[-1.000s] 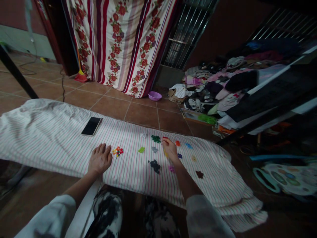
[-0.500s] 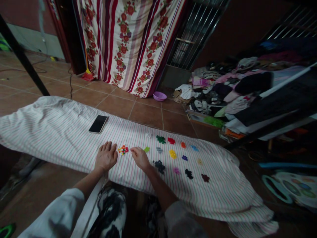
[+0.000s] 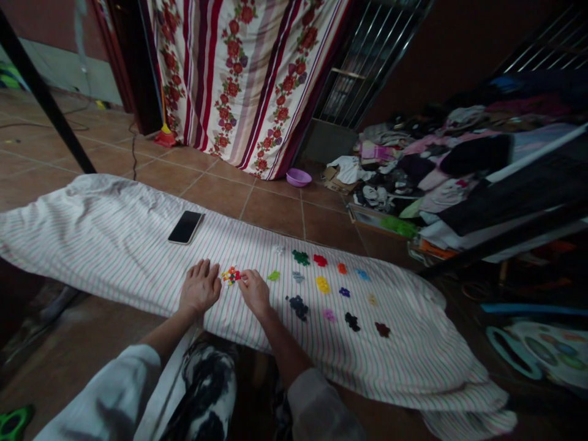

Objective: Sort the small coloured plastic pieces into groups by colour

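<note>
A small pile of mixed red, yellow, orange and white pieces (image 3: 230, 275) lies on the striped cloth (image 3: 138, 257). Just left of it, my left hand (image 3: 200, 288) rests palm down with its fingers stretched out. My right hand (image 3: 255, 293) touches the pile's right edge, thumb and forefinger pressed together; whatever is between them is too small to name. Right of this hand lie sorted heaps, among them light green (image 3: 274, 275), dark green (image 3: 301, 257), red (image 3: 320, 261), yellow (image 3: 322, 285), dark grey (image 3: 298, 307), black (image 3: 352, 322) and brown (image 3: 382, 329).
A phone (image 3: 185, 227) lies on the cloth, beyond my left hand. Past the far edge, a purple basin (image 3: 298, 177) stands on the tiled floor before a flowered curtain (image 3: 239, 79). Clothes (image 3: 427, 159) are heaped at the right.
My right hand has moved left, from the gap beside the mixed pile to its right edge. My left hand stays flat beside the pile. The view has shifted slightly.
</note>
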The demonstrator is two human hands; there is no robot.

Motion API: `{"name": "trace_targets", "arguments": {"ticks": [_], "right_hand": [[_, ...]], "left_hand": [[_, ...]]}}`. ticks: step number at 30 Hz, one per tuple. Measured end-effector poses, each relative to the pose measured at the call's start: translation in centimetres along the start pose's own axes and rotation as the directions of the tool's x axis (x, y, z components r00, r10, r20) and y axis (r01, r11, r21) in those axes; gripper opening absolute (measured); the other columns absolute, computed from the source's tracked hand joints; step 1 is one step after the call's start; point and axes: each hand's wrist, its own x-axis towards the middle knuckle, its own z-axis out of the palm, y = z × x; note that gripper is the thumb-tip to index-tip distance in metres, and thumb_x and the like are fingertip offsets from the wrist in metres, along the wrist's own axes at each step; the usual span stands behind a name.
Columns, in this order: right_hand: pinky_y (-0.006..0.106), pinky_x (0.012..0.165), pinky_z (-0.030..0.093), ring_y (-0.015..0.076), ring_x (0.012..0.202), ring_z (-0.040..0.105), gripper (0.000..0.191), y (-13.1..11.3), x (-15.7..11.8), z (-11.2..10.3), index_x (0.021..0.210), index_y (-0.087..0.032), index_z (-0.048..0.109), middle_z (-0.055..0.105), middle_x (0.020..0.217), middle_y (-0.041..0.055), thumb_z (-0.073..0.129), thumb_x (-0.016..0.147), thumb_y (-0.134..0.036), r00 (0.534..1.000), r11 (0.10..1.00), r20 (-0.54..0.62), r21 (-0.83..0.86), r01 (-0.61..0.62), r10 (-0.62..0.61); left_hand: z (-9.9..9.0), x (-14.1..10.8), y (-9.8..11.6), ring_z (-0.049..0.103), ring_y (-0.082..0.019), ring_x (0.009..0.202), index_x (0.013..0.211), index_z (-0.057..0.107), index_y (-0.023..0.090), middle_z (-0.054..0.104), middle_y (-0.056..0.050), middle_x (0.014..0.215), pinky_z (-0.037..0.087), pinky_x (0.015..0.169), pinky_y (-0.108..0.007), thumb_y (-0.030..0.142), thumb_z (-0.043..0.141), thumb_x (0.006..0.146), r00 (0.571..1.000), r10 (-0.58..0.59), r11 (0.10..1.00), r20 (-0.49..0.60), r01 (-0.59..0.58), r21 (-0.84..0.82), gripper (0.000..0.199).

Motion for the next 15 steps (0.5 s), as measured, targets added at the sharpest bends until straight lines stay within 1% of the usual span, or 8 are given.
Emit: {"name": "trace_targets", "arguments": {"ticks": [5,10,15], "right_hand": [[0.021,0.07,0.042,0.0122,0.078,0.06,0.009,-0.41,-0.48,0.02,0.09,-0.024,0.061,0.064,0.092,-0.0007,0.054,0.085,-0.022,0.999,1.0,-0.049,0.007,-0.019,0.02],[0.022,0.072,0.043,0.0125,0.077,0.061,0.012,-0.16,-0.88,0.34,0.092,-0.023,0.059,0.066,0.09,-0.0004,0.051,0.084,-0.022,0.994,0.997,-0.104,0.073,-0.03,0.037],[0.022,0.073,0.044,0.0129,0.077,0.061,0.017,0.27,-1.04,0.54,0.092,-0.022,0.059,0.066,0.087,-0.0002,0.047,0.08,-0.018,0.993,0.993,-0.106,0.116,-0.038,0.05]], "left_hand": [[-0.09,0.02,0.03,0.045,-0.03,0.124,0.123,0.055,0.017,0.054,-0.017,0.129,0.035,0.1,-0.044,0.033,0.04,0.087,1.0,0.005,1.0,0.007,-0.005,0.021,0.043],[-0.03,-0.01,-0.02,0.046,-0.03,0.123,0.123,0.055,0.017,0.054,-0.017,0.129,0.035,0.1,-0.044,0.033,0.039,0.087,1.0,0.013,0.999,-0.006,-0.013,0.031,0.042],[0.06,-0.02,-0.02,0.046,-0.03,0.123,0.122,0.056,0.016,0.054,-0.017,0.128,0.035,0.1,-0.045,0.032,0.039,0.087,1.0,0.018,1.0,-0.021,-0.018,0.016,0.042]]}}
